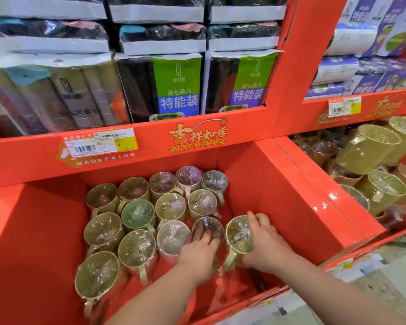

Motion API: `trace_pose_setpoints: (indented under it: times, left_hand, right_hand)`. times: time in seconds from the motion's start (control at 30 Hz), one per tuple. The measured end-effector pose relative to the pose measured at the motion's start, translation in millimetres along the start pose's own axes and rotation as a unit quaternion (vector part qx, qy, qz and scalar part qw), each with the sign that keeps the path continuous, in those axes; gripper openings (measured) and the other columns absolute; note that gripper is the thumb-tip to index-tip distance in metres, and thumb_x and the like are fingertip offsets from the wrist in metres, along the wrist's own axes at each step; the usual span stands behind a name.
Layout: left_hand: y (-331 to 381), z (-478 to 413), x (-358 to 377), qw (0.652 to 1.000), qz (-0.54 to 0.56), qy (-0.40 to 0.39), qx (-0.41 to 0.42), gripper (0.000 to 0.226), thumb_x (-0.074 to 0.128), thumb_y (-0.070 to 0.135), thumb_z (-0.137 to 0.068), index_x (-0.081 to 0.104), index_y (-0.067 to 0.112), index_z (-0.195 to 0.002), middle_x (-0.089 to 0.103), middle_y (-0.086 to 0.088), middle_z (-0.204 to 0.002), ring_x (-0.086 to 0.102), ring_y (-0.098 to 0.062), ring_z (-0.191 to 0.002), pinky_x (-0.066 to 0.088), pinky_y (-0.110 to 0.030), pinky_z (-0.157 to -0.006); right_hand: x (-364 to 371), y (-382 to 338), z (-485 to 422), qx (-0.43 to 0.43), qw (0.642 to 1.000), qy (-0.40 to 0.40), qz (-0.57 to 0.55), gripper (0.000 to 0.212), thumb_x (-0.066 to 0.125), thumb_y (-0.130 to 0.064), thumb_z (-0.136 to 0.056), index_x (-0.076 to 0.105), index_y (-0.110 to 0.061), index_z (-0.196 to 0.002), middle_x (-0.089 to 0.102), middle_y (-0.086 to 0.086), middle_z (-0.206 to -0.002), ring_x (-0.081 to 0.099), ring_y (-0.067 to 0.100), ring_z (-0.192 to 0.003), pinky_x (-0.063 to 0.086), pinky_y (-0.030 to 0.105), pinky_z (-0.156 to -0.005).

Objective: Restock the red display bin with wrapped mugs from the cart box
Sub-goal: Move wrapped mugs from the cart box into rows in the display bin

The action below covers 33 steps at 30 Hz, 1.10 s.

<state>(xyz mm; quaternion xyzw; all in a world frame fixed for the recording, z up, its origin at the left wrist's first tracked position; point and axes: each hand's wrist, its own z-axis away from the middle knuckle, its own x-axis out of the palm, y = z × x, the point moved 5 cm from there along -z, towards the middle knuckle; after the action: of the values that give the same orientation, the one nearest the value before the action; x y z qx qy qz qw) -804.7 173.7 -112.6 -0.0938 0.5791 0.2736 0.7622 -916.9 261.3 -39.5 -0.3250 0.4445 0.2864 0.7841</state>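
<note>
You are reaching both arms over the low near edge of the red display bin point(279, 184), whose tall right wall is standing just beside your right hand point(266, 243). The wrapped mugs point(136, 249) are sitting upright in rough rows across the middle and left of the bin, rims touching or nearly so. That is leaving bare red floor along the right wall, a strip along the left wall, and a patch near you between your forearms. Overhead, the shelf lip with its price tag point(100, 144) is overhanging the far mugs, so room above the far row is looking tight. Your right hand is gripping a yellow-green mug point(237, 233) at the right end of the near rows, thumb over its far rim and fingers curled round its right side, handle pointing toward you. Your left hand point(198, 253) is lying open just left of it, fingers resting fairly straight on the film-covered top of a dark mug point(209, 225).
</note>
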Motion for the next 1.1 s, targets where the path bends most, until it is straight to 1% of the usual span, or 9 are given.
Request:
trace_pose_setpoints:
  times: [0.2, 0.4, 0.47, 0.57, 0.63, 0.73, 0.8, 0.9, 1.1]
  left_hand:
    - [-13, -4, 2, 1.000, -0.020, 0.008, 0.010, 0.056, 0.045, 0.017, -0.088, 0.027, 0.025, -0.141, 0.008, -0.006, -0.158, -0.008, -0.028, -0.146, -0.005, -0.043, -0.117]
    - [-23, -1, 6, 0.998, 0.046, 0.027, -0.028, 0.072, 0.045, 0.017, -0.088, 0.008, 0.023, -0.149, -0.002, 0.000, -0.159, -0.011, -0.019, -0.146, -0.003, -0.037, -0.118]
    - [-26, -1, 7, 0.998, 0.057, 0.019, -0.034, 0.076, 0.043, 0.020, -0.089, 0.000, 0.026, -0.151, -0.005, 0.000, -0.160, -0.012, -0.018, -0.146, -0.002, -0.036, -0.119]
    - [-27, -1, 5, 0.998, 0.056, 0.001, -0.029, 0.073, 0.042, 0.020, -0.091, 0.001, 0.029, -0.151, -0.008, 0.000, -0.160, -0.013, -0.018, -0.146, -0.004, -0.036, -0.117]
    - [-26, -1, 4, 0.998, 0.053, -0.001, -0.029, 0.072, 0.042, 0.019, -0.093, 0.001, 0.029, -0.151, -0.009, 0.000, -0.159, -0.013, -0.018, -0.146, -0.004, -0.036, -0.117]
    - [-26, 0, 3, 0.998, 0.056, 0.000, -0.032, 0.071, 0.041, 0.019, -0.094, 0.001, 0.029, -0.151, -0.008, 0.000, -0.160, -0.013, -0.018, -0.146, -0.004, -0.035, -0.117]
    - [-26, 0, 4, 0.998, 0.059, -0.001, -0.033, 0.071, 0.043, 0.020, -0.093, 0.001, 0.028, -0.151, -0.007, 0.000, -0.160, -0.013, -0.018, -0.146, -0.003, -0.035, -0.117]
    - [-26, -1, 5, 0.997, 0.063, 0.002, -0.034, 0.071, 0.043, 0.020, -0.093, 0.002, 0.029, -0.151, -0.006, 0.001, -0.160, -0.013, -0.018, -0.146, -0.002, -0.035, -0.117]
    - [-28, -2, 9, 0.997, 0.073, -0.003, -0.038, 0.071, 0.042, 0.017, -0.093, 0.003, 0.030, -0.150, -0.006, 0.002, -0.160, -0.013, -0.018, -0.146, -0.003, -0.034, -0.117]
  right_hand:
    - [10, -1, -17, -0.016, 1.000, 0.000, 0.005, 0.109, 0.074, -0.038, -0.072, 0.000, -0.021, -0.151, 0.005, 0.002, -0.151, 0.028, 0.027, -0.135, 0.035, 0.036, -0.108]
    - [21, -1, -45, -0.034, 0.999, -0.003, 0.032, 0.103, 0.072, -0.032, -0.077, 0.002, -0.022, -0.151, 0.001, -0.001, -0.157, 0.019, 0.028, -0.142, 0.031, 0.038, -0.112]
    - [26, 0, -51, -0.044, 0.996, -0.001, 0.075, 0.097, 0.068, -0.025, -0.082, 0.001, -0.020, -0.151, 0.000, 0.000, -0.159, 0.012, 0.029, -0.145, 0.028, 0.039, -0.114]
    - [35, -2, -51, -0.067, 0.982, 0.013, 0.178, 0.081, 0.054, -0.017, -0.091, 0.000, -0.013, -0.152, -0.001, 0.006, -0.160, -0.003, 0.028, -0.147, 0.022, 0.038, -0.117]
    - [40, -4, -50, -0.072, 0.971, 0.021, 0.227, 0.081, 0.053, -0.021, -0.092, -0.001, -0.011, -0.151, 0.000, 0.009, -0.160, -0.001, 0.028, -0.147, 0.022, 0.036, -0.115]
    - [41, -5, -54, -0.063, 0.967, 0.020, 0.248, 0.089, 0.058, -0.025, -0.088, -0.003, -0.010, -0.151, 0.005, 0.012, -0.158, 0.014, 0.030, -0.144, 0.025, 0.036, -0.110]
    - [39, -6, -59, -0.068, 0.965, 0.023, 0.252, 0.084, 0.055, -0.023, -0.090, -0.002, -0.009, -0.151, 0.007, 0.014, -0.158, 0.020, 0.030, -0.142, 0.027, 0.036, -0.109]
    - [39, -10, -67, -0.087, 0.962, 0.016, 0.257, 0.070, 0.041, -0.022, -0.096, -0.001, -0.012, -0.151, 0.000, 0.011, -0.160, 0.009, 0.029, -0.146, 0.026, 0.037, -0.108]
    - [45, -6, -65, -0.084, 0.969, 0.015, 0.231, 0.079, 0.047, -0.028, -0.094, -0.005, -0.011, -0.151, -0.007, 0.013, -0.159, 0.006, 0.029, -0.147, 0.026, 0.038, -0.111]
